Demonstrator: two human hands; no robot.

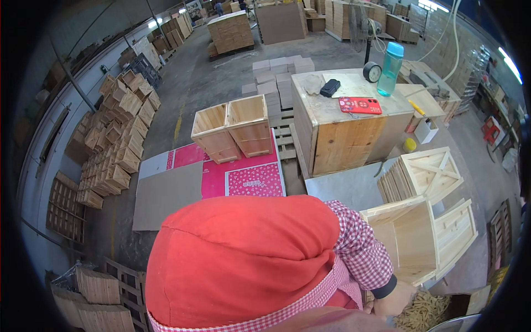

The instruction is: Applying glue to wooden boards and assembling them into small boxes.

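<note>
My left arm, in a red top with a pink checked oversleeve, bends across the lower middle of the view. My left hand is low at the right, beside a heap of small pale wooden pieces in a carton. Its fingers are mostly hidden, so I cannot tell what they hold. Right above the hand, an open wooden crate lies with its hollow side showing. My right hand cannot be made out.
A slatted crate panel and a crate with a cross brace stand at the right. Ahead, a workbench bears a teal bottle and a red phone. Two wooden bins stand on pink sheeting; stacked boxes line the left wall.
</note>
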